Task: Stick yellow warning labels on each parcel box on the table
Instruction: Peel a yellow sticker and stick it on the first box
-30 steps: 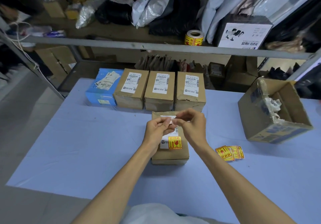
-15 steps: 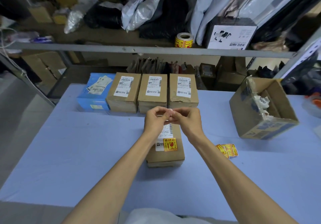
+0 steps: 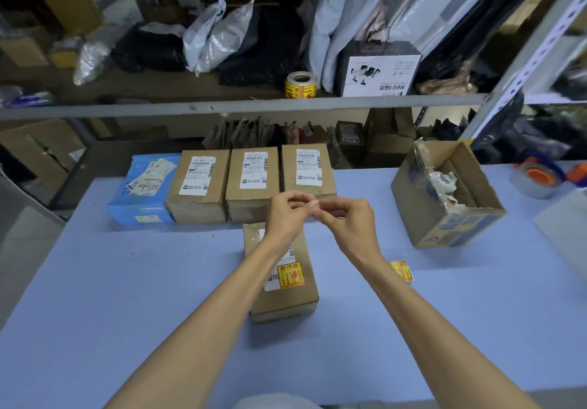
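A brown parcel box (image 3: 286, 297) lies nearest me on the blue table, with a yellow warning label (image 3: 290, 275) stuck on its top. Above its far end my left hand (image 3: 287, 215) and my right hand (image 3: 347, 221) meet fingertip to fingertip and pinch a small pale scrap (image 3: 317, 200) that barely shows. Behind the hands stand three brown parcel boxes (image 3: 198, 186) (image 3: 252, 183) (image 3: 308, 170) in a row, each with only a white shipping label. A blue box (image 3: 143, 195) sits left of them. Loose yellow labels (image 3: 401, 270) lie beside my right forearm.
An open carton (image 3: 444, 199) holding crumpled plastic stands at the right. Tape rolls (image 3: 536, 176) lie at the far right edge. A roll of yellow labels (image 3: 300, 85) sits on the metal shelf (image 3: 222, 107) behind the table, among bags and boxes.
Both hands, still joined at the fingertips, have lifted from over the near box toward the back row. The camera has tipped upward.
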The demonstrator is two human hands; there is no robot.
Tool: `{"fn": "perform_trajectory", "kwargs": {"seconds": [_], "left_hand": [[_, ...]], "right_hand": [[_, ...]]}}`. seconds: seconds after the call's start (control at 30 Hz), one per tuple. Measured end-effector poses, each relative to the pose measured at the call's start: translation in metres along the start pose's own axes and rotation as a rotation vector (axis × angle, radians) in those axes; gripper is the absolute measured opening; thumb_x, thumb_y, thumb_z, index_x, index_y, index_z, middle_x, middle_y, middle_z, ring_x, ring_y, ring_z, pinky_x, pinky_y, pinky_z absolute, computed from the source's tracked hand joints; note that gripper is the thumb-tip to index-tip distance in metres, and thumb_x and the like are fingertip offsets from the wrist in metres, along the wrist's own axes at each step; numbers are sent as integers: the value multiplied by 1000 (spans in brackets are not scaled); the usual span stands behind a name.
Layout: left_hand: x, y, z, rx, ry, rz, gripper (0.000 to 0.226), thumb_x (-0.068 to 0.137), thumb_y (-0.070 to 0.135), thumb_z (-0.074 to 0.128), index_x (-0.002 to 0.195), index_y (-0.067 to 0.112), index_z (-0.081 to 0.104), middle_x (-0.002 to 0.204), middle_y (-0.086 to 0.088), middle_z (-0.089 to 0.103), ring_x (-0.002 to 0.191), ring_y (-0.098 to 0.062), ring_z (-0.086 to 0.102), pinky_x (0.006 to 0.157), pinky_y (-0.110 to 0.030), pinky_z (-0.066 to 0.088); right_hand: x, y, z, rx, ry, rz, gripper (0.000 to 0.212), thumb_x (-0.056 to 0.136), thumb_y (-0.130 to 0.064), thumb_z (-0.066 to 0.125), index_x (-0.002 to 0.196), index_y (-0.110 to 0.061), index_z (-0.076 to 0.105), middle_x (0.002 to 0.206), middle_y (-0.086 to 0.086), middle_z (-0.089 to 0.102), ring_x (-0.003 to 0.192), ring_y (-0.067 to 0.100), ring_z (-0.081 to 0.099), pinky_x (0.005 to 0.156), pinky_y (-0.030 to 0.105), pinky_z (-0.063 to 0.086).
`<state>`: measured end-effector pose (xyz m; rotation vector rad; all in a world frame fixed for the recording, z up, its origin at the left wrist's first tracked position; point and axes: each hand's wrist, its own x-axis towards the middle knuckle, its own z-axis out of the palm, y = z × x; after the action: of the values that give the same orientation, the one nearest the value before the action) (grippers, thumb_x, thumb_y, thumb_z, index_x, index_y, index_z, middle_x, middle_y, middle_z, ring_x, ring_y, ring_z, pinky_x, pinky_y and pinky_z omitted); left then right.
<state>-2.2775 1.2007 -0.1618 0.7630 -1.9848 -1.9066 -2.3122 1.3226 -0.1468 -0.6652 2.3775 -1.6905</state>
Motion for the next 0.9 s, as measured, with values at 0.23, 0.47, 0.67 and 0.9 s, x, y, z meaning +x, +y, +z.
{"fn": "perform_trajectory", "kwargs": {"seconds": [0.23, 0.47, 0.67, 0.9], "left_hand": [[5, 14, 32, -67, -216, -139, 8, 89, 5, 64, 92, 3, 71, 76, -8, 71, 69, -13, 67, 74, -25, 55], [0, 33, 66, -22, -309, -36, 9, 84, 4, 69, 84, 12, 70, 79, -6, 72, 74, -12, 70, 73, -24, 55], [7, 47, 106, 158, -257, 96, 7, 81, 11, 74, 87, 7, 72, 83, -11, 73, 79, -21, 72, 73, -29, 58], [35, 71, 182, 434, -327, 272, 6, 75, 17, 78, 73, 16, 72, 74, 0, 71, 76, -14, 68, 67, -29, 55]], "right_hand": [[3, 11, -42, -386, 46, -212, 15, 91, -18, 64, 96, -12, 76, 79, 6, 72, 72, 18, 66, 66, 31, 53], [8, 19, -73, -265, 172, -44, 12, 90, -11, 61, 87, -5, 70, 70, -1, 71, 63, 5, 68, 64, 29, 57], [15, 26, -97, -126, 336, 57, 10, 88, -12, 64, 85, -7, 72, 71, -2, 71, 66, 5, 68, 66, 25, 57], [39, 40, -157, -98, 542, 136, 8, 78, -7, 73, 79, -14, 74, 70, -9, 68, 65, -5, 62, 60, 9, 47]]}}
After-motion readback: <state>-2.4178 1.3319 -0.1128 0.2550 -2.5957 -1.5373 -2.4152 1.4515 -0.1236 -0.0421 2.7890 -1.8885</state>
